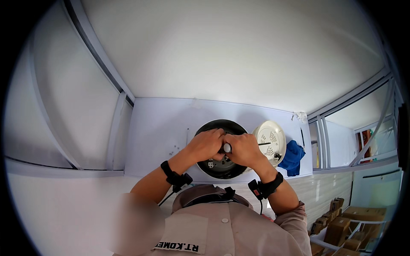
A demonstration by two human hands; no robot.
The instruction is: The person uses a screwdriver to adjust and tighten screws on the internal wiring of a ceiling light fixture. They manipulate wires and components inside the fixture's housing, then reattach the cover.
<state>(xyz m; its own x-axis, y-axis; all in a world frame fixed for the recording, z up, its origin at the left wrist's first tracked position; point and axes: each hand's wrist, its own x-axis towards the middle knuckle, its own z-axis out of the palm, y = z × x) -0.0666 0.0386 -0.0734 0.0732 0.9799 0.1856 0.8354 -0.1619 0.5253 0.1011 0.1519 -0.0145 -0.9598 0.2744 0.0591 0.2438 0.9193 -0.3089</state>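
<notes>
A round black housing [215, 174], like a deep pan with fittings inside, sits on the table in front of me. My right hand [243, 149] is over its middle, its fingers wrapped round a handle with a pale rounded end [227, 147]; the working end is hidden. Close against it, my left hand [207, 144] has its fingers bent and closed above the housing, and what they hold is hidden. To the right lies a round cream-white plastic cover [278, 133] with slots. A thin dark rod [264, 144] shows over it, beside my right hand.
A blue cloth [292, 158] lies bunched right of the cover. Several small bits [174, 150], perhaps screws, are scattered on the white table [149, 128] at left, near a thin rod [188, 135]. Crumpled clear plastic [300, 116] is at the far right corner. Cardboard boxes [337, 230] stand lower right.
</notes>
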